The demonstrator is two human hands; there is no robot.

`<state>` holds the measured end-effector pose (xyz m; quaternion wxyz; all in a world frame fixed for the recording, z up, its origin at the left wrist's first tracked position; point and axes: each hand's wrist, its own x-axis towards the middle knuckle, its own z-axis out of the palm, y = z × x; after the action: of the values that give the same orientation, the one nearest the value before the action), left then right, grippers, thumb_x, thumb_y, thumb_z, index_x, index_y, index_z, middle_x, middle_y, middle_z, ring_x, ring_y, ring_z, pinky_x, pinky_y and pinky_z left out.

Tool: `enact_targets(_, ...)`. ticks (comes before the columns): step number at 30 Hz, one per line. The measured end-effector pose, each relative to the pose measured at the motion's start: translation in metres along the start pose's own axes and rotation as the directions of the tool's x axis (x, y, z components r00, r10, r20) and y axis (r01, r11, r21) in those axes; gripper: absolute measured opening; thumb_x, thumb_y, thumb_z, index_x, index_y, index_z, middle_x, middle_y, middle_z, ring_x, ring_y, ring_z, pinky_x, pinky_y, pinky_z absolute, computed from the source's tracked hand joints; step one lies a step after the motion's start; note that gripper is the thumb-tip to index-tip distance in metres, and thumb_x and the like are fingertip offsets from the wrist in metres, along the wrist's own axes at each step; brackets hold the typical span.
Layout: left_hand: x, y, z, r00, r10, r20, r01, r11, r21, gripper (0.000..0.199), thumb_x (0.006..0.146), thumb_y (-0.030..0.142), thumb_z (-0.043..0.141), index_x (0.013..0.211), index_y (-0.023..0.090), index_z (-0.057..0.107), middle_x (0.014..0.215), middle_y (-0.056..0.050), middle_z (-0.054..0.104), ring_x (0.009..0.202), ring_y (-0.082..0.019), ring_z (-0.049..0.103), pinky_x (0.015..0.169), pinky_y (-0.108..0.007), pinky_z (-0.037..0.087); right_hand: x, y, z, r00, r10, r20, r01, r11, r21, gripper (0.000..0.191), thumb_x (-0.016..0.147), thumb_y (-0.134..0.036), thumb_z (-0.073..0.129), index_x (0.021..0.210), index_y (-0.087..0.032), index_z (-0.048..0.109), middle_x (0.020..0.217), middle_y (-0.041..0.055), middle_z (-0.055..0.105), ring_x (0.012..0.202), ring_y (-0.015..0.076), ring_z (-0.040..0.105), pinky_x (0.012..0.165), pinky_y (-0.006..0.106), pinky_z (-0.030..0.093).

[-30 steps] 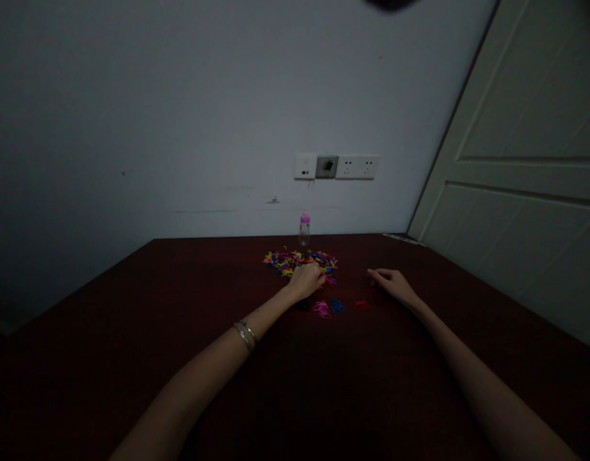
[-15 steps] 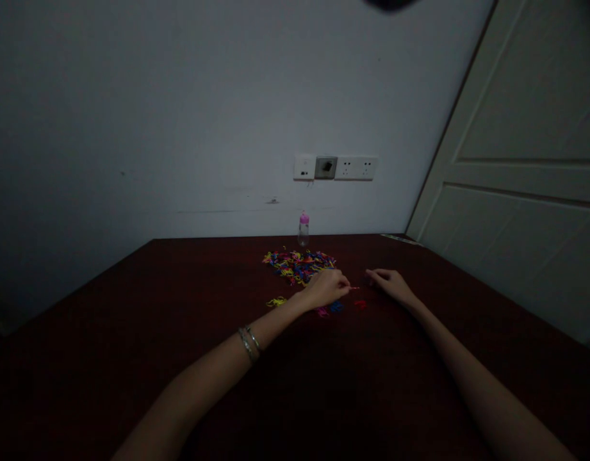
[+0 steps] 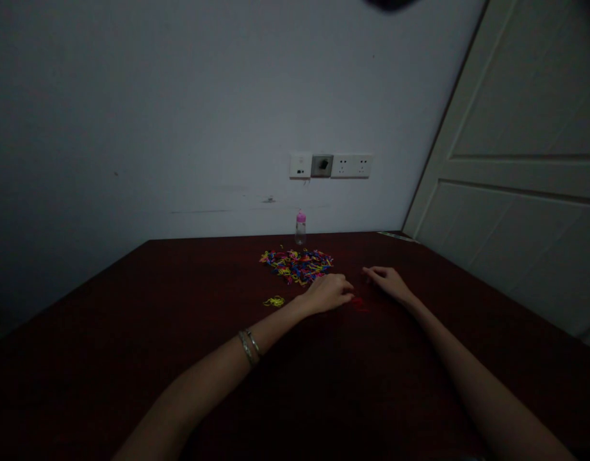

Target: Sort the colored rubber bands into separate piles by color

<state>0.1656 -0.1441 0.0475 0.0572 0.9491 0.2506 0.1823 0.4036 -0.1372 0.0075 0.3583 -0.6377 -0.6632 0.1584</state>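
My left hand [image 3: 329, 292] reaches over a small pile of red rubber bands [image 3: 359, 302], thumb and fingers apart, with nothing visible between them. My right hand [image 3: 388, 282] rests on the table to the right, its fingers curled in toward the thumb; whatever they hold, if anything, is too dark to make out. Behind the left hand lies a large mixed heap of coloured rubber bands [image 3: 295, 264]. A small yellow bunch of rubber bands [image 3: 274, 301] sits to the left of the left wrist.
A clear bottle with a pink cap [image 3: 300, 229] stands behind the heap, near the wall. Sockets [image 3: 351, 166] are set in the wall above the dark red table [image 3: 203, 275]. A white panelled door [image 3: 510, 211] stands at the right. The light is dim.
My left hand has let go of a thin pinkish-red band and opened its fingers over the red pile. The blue and magenta bunches are now hidden behind that hand. My right hand has barely moved.
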Motion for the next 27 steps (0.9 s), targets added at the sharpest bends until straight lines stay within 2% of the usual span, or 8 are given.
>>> enact_targets(4,-0.009,-0.037,-0.02,0.983,-0.11,-0.149,0.103,0.993,-0.056,0.023,0.081,0.031,0.052,0.091,0.019,0.069,0.085,-0.005,0.064,0.079,-0.015,0.057,0.07,-0.024,0.041,0.001,0.003,0.001,1.0,0.006,0.006,-0.006,1.0,-0.009,0.047,0.077,-0.06,0.043,0.065,-0.019,0.063,0.065,0.0031,0.065,0.063,0.0175,0.057,0.06,0.027,0.041)
enact_targets(7,-0.023,-0.079,-0.035,0.92,-0.261,-0.291,0.228,0.963,-0.141,0.024,0.08,0.032,0.053,0.09,0.018,0.07,0.081,-0.004,0.065,0.075,-0.014,0.056,0.069,-0.023,0.041,0.001,0.003,0.001,1.0,-0.018,-0.006,0.018,1.0,-0.02,0.047,0.076,-0.061,0.044,0.065,-0.019,0.064,0.068,0.0035,0.067,0.067,0.0188,0.059,0.063,0.027,0.041)
enact_targets(9,-0.036,-0.111,-0.043,0.851,-0.352,-0.389,0.293,0.934,-0.204,0.024,0.078,0.031,0.054,0.087,0.016,0.071,0.079,-0.005,0.065,0.071,-0.013,0.056,0.066,-0.023,0.04,0.0,0.002,0.001,1.0,-0.019,-0.014,0.018,1.0,-0.022,0.047,0.076,-0.061,0.044,0.065,-0.019,0.064,0.068,0.0038,0.067,0.068,0.0195,0.06,0.064,0.028,0.041)
enact_targets(12,-0.061,-0.159,-0.05,0.687,-0.515,-0.512,0.418,0.857,-0.301,0.027,0.076,0.033,0.055,0.083,0.013,0.071,0.075,-0.006,0.065,0.068,-0.014,0.056,0.065,-0.023,0.04,-0.001,-0.001,0.001,1.0,-0.005,-0.017,0.005,1.0,-0.018,0.045,0.076,-0.059,0.045,0.067,-0.019,0.065,0.065,0.0036,0.066,0.066,0.0196,0.059,0.063,0.028,0.041)
enact_targets(13,-0.069,-0.173,-0.051,0.637,-0.567,-0.523,0.459,0.824,-0.333,0.028,0.075,0.035,0.056,0.083,0.012,0.071,0.075,-0.007,0.066,0.068,-0.015,0.056,0.064,-0.023,0.04,-0.001,-0.001,0.001,1.0,-0.005,-0.018,0.005,1.0,-0.012,0.044,0.076,-0.058,0.046,0.068,-0.019,0.065,0.066,0.0037,0.066,0.066,0.0196,0.06,0.063,0.028,0.041)
enact_targets(16,-0.093,-0.207,-0.053,0.523,-0.69,-0.5,0.565,0.72,-0.402,0.032,0.073,0.037,0.056,0.083,0.011,0.071,0.074,-0.007,0.067,0.068,-0.016,0.058,0.064,-0.024,0.041,-0.001,-0.001,0.001,1.0,-0.003,-0.028,0.003,1.0,0.003,0.041,0.076,-0.055,0.048,0.069,-0.019,0.066,0.068,0.0042,0.067,0.068,0.0202,0.06,0.066,0.029,0.042)
enact_targets(20,-0.113,-0.231,-0.053,0.381,-0.778,-0.499,0.607,0.618,-0.5,0.032,0.073,0.039,0.056,0.082,0.012,0.07,0.08,-0.007,0.069,0.076,-0.018,0.06,0.07,-0.024,0.042,0.0,0.004,0.003,1.0,0.018,-0.018,-0.018,1.0,0.006,0.039,0.075,-0.052,0.048,0.075,-0.018,0.068,0.07,0.0048,0.068,0.068,0.0209,0.061,0.065,0.03,0.043)
enact_targets(27,-0.118,-0.234,-0.052,0.239,-0.834,-0.498,0.571,0.536,-0.622,0.033,0.076,0.037,0.049,0.079,0.012,0.07,0.081,-0.006,0.069,0.08,-0.019,0.06,0.072,-0.024,0.041,-0.001,0.002,0.003,0.999,-0.031,-0.022,0.029,0.998,-0.049,0.035,0.077,-0.047,0.047,0.079,-0.019,0.068,0.08,0.0049,0.07,0.078,0.0233,0.062,0.073,0.033,0.044)
